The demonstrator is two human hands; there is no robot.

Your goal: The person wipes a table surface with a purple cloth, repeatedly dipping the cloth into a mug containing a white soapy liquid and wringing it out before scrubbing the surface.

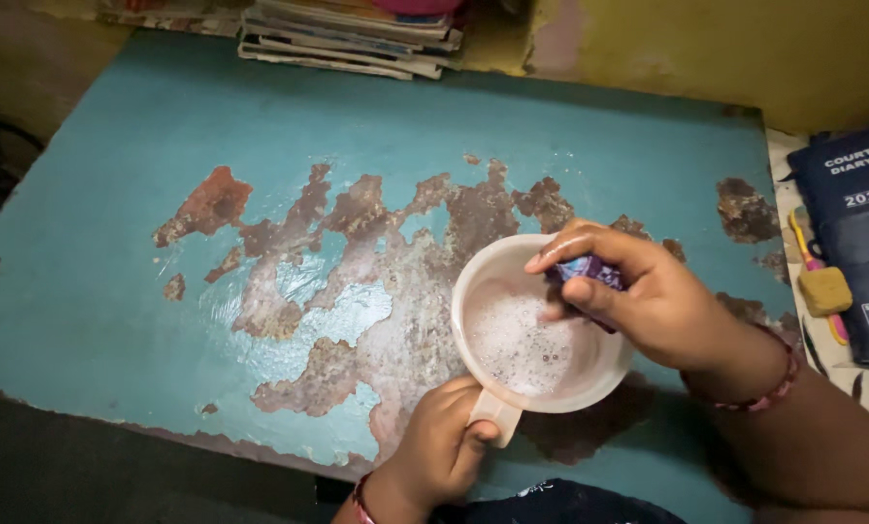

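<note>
Mug [536, 340] of foamy water sits near the desk's [114, 281] near edge, left hand [444, 451] gripping its handle. Right hand [638, 291] pinches a purple sachet [590, 272] over the rim. A hard squeeze could tip it and slosh suds across the peeling paint.
</note>
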